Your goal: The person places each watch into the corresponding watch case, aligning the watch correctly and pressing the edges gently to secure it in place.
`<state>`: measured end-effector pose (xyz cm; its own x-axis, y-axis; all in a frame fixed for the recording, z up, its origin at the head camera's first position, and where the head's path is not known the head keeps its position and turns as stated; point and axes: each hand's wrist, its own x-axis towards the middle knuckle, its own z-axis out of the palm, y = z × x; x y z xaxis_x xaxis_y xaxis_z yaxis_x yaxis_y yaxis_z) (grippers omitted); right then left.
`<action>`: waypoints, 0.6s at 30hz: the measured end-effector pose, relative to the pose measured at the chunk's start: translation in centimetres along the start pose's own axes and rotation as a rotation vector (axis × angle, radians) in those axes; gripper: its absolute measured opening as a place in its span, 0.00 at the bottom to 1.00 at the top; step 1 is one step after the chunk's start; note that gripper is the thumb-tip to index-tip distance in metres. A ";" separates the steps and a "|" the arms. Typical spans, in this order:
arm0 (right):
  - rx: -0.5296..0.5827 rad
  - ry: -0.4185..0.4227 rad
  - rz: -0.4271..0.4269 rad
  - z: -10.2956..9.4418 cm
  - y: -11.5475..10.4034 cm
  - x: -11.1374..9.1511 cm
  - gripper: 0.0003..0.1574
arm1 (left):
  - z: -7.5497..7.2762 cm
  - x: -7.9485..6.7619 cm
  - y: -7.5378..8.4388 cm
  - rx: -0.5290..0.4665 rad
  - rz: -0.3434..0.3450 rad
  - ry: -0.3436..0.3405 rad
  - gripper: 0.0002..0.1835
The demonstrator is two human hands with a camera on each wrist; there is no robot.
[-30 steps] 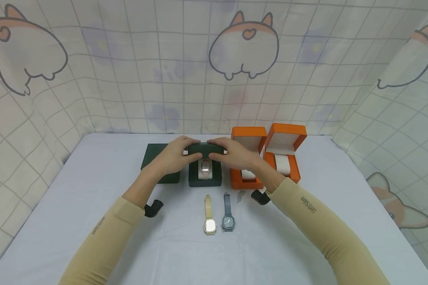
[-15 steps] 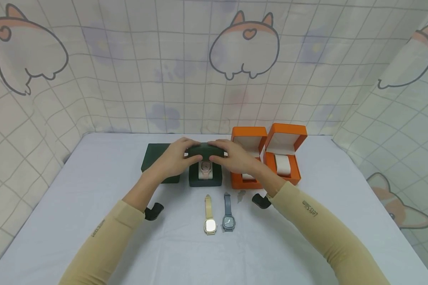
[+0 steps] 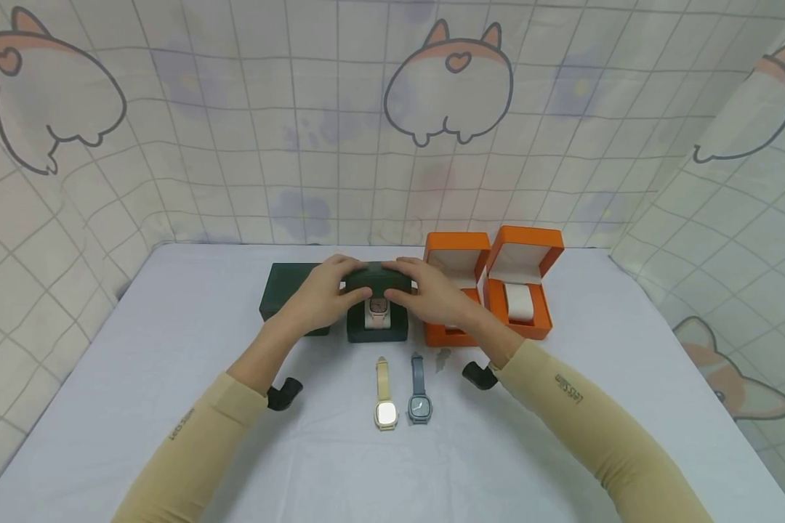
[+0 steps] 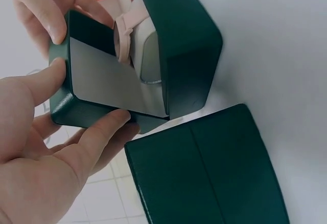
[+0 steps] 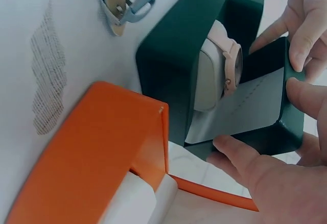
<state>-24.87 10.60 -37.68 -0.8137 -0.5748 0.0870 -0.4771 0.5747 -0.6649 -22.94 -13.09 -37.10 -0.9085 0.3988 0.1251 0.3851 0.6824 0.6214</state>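
A dark green watch box point(image 3: 377, 336) stands at the back middle of the table, its lid point(image 3: 374, 276) raised at a slant on the hinge. Inside, a pink watch point(image 5: 233, 66) is wrapped round a white cushion point(image 5: 208, 76). My left hand point(image 3: 323, 290) grips the lid's left side, thumb at the front edge and fingers along the side and back. On the opposite side my right hand point(image 3: 437, 290) holds it the same way. In both wrist views a pale lining point(image 4: 107, 76) shows inside the lid. Fingers partly hide the lid's outside.
A second green box point(image 4: 204, 168), shut, stands left of the open one. To the right are two open orange watch boxes point(image 3: 453, 338) point(image 3: 541, 323) with white cushions. In front lie a yellow-strapped watch point(image 3: 385, 414) and a blue-grey watch point(image 3: 420, 408).
Both hands have tipped the green lid slightly forward and down over the pink watch, which is now more shaded. Nothing else on the table has moved.
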 end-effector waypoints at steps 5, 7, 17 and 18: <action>-0.026 0.023 -0.026 0.4 0.1 -0.2 0.35 | 0.3 -0.2 0.0 -0.009 0.001 0.013 0.29; -0.023 0.032 -0.036 0.5 0.1 -0.2 0.34 | 0.4 -0.3 0.0 -0.008 0.000 0.019 0.29; -0.002 0.065 -0.067 1.0 0.2 -0.4 0.33 | 0.8 -0.6 -0.3 -0.003 0.002 0.044 0.29; -0.004 0.069 -0.067 1.1 0.3 -0.4 0.33 | 1.0 -0.6 -0.3 -0.001 0.005 0.048 0.30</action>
<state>-24.29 10.40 -38.76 -0.8008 -0.5706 0.1823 -0.5325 0.5387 -0.6529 -22.37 -12.97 -38.12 -0.9132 0.3725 0.1655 0.3897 0.6794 0.6217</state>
